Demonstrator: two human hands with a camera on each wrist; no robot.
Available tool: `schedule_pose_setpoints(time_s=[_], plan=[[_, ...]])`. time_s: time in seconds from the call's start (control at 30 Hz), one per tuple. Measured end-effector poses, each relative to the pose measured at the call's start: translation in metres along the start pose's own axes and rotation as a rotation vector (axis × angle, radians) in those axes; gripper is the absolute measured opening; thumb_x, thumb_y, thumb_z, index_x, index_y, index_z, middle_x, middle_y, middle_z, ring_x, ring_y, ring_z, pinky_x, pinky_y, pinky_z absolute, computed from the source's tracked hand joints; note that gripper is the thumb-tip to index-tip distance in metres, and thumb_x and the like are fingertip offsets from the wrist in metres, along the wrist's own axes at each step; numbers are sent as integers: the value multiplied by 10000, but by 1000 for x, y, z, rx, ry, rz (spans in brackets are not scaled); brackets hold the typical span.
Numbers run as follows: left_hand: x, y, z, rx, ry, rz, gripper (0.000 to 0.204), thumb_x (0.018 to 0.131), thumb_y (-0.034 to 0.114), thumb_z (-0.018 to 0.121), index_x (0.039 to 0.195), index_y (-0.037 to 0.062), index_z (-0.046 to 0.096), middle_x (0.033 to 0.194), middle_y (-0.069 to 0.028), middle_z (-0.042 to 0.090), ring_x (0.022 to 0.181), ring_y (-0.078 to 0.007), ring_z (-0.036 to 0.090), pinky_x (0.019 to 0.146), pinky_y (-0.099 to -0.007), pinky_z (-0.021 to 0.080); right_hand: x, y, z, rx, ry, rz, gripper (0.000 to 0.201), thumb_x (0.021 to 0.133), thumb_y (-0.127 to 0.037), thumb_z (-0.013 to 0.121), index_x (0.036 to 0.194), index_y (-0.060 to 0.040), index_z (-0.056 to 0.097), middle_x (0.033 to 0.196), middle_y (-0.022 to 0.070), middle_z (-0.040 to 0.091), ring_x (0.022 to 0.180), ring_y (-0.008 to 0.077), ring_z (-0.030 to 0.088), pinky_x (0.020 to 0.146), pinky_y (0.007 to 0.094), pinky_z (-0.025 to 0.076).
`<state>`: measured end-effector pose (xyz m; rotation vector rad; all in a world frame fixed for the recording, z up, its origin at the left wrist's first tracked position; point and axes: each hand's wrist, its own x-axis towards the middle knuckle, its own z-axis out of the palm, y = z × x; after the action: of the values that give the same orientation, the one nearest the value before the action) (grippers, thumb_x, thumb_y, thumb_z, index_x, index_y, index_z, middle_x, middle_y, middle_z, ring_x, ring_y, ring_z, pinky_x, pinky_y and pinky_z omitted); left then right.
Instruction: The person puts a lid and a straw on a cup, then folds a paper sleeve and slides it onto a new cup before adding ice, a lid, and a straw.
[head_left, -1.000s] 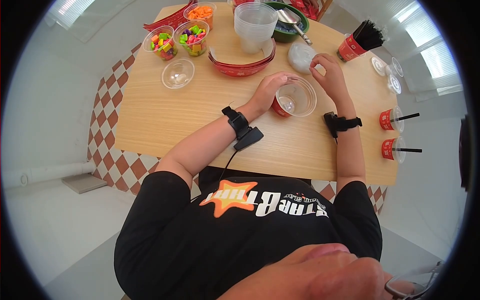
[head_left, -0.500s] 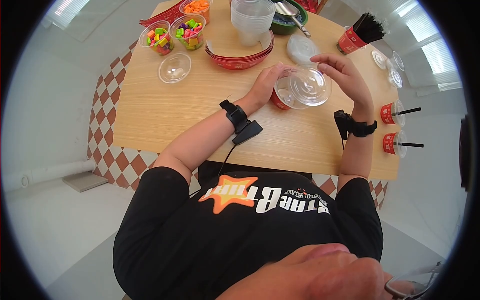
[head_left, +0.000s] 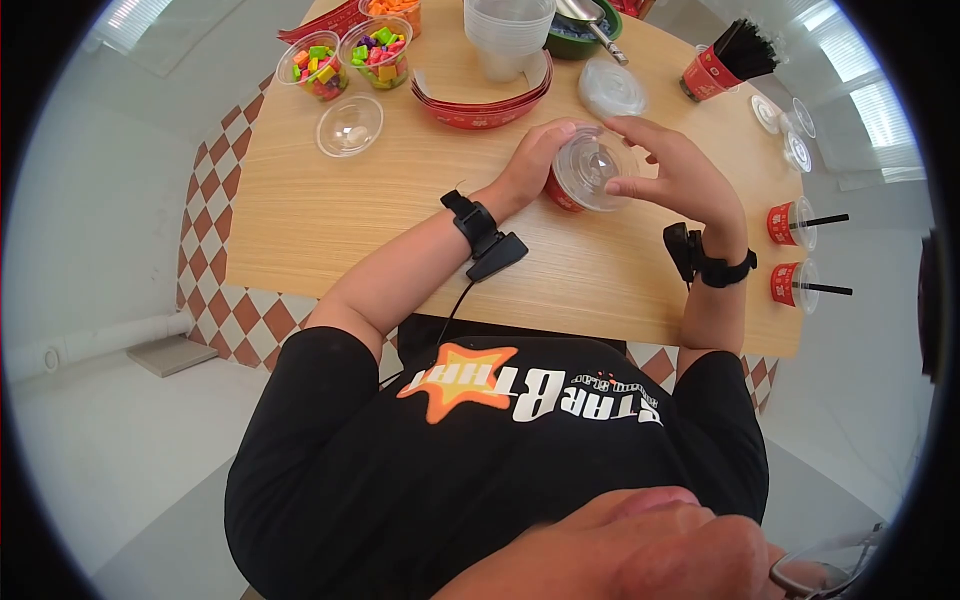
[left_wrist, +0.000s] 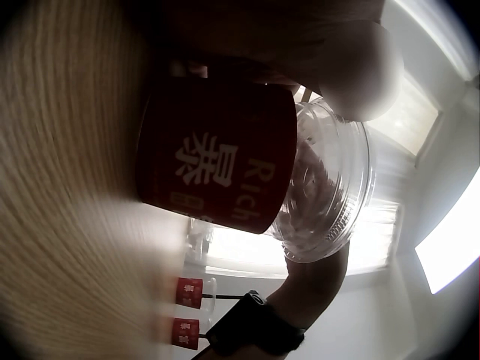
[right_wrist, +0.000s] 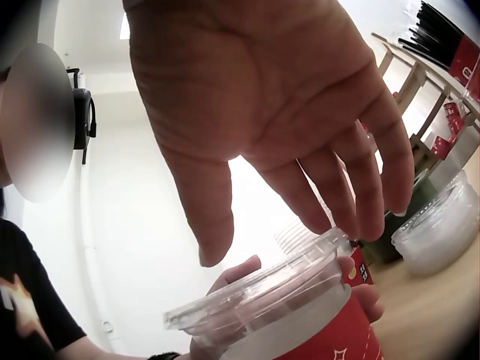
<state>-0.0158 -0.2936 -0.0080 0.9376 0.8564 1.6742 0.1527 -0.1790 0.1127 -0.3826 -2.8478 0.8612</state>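
My left hand [head_left: 528, 172] grips a clear cup with a red sleeve [head_left: 564, 194], its fingers round the side; the left wrist view shows the sleeve [left_wrist: 217, 157] close up. A clear lid [head_left: 592, 166] covers the cup's mouth; whether it is pressed fully down I cannot tell. Over the lid's right side is my right hand [head_left: 688, 182], thumb and fingers spread apart. In the right wrist view that hand [right_wrist: 270, 112] hovers palm-down, with fingertips close to the far rim of the lid [right_wrist: 255, 289]; contact there is unclear.
Stacked lids [head_left: 612, 88] lie beyond the cup, near red paper trays [head_left: 480, 112] and nested clear cups [head_left: 507, 35]. Candy cups [head_left: 376, 55], a loose lid [head_left: 350, 126] stand left. A straw holder [head_left: 708, 75] and two cups with straws [head_left: 782, 284] stand right.
My right hand has brought a lid from the stack onto the cup, first over its right side, now across the mouth. Its fingers have spread. The left hand keeps its grip.
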Motion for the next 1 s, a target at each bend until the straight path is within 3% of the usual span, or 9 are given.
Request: schedule_pose_setpoints(time_s=[0.07, 0.17, 0.37, 0.5, 0.7, 0.77, 0.8, 0.87, 1.0], plan=[[0, 0, -1, 72, -14, 5, 496, 1004, 317, 360, 1273, -58, 543, 1213, -153, 637, 1127, -205, 599, 1019, -341, 445, -2, 1, 8, -199, 51, -176, 783, 752, -462, 802, 1332, -6, 542, 1215, 192, 649, 1049, 361, 636, 881, 406, 504], [0, 0, -2, 52, -29, -2, 480, 977, 285, 378, 1276, -57, 534, 1218, -151, 634, 1131, -202, 597, 1015, -336, 447, -2, -13, 7, -163, -56, -26, 824, 730, -476, 808, 1340, -2, 523, 1232, 211, 632, 1089, 394, 614, 921, 426, 487], [1, 0, -3, 13, -29, -12, 447, 959, 243, 406, 1266, -57, 532, 1209, -148, 636, 1125, -198, 600, 1008, -326, 451, -4, -33, 7, -257, -97, 35, 889, 722, -494, 804, 1369, 8, 457, 1279, 230, 596, 1092, 401, 611, 915, 431, 494], [0, -1, -3, 29, -20, -7, 443, 957, 236, 409, 1266, -56, 534, 1205, -145, 636, 1116, -198, 602, 1004, -325, 453, -7, -21, 18, -276, -63, -19, 945, 723, -518, 793, 1384, 37, 407, 1312, 246, 569, 1104, 411, 606, 913, 440, 496], [1, -2, -5, -54, 10, -25, 458, 968, 264, 386, 1263, -48, 544, 1205, -144, 641, 1106, -198, 607, 1001, -327, 456, -10, -13, 32, -206, -127, 97, 1007, 805, -585, 708, 1456, 64, 298, 1499, 310, 344, 1203, 451, 546, 998, 426, 468], [1, -2, -4, 15, 11, 10, 471, 975, 286, 372, 1255, -45, 555, 1207, -146, 643, 1100, -202, 612, 995, -328, 461, -14, 2, 41, -227, -21, -66, 1005, 858, -588, 653, 1501, 57, 229, 1549, 317, 241, 1302, 447, 471, 1059, 424, 429], [2, -2, -4, 12, -10, 18, 471, 975, 286, 372, 1255, -45, 555, 1207, -146, 643, 1100, -202, 612, 995, -328, 461, -16, 5, 44, -243, -8, -56, 1005, 858, -588, 653, 1501, 57, 229, 1549, 317, 241, 1302, 447, 471, 1059, 424, 429], [1, -1, -4, -10, -16, -10, 473, 979, 291, 365, 1245, -43, 566, 1205, -145, 645, 1098, -203, 613, 993, -327, 460, -18, 8, 42, -267, 14, -123, 923, 919, -483, 635, 1553, -23, 147, 1577, 234, 263, 1418, 379, 343, 1120, 422, 361], [3, -2, -3, -14, -39, 25, 455, 991, 240, 374, 1216, -89, 593, 1180, -153, 660, 1104, -198, 606, 1018, -323, 431, -9, 17, 6, -28, 88, -40, 827, 948, -433, 625, 1543, -25, 221, 1519, 222, 379, 1362, 340, 436, 1085, 405, 400]])
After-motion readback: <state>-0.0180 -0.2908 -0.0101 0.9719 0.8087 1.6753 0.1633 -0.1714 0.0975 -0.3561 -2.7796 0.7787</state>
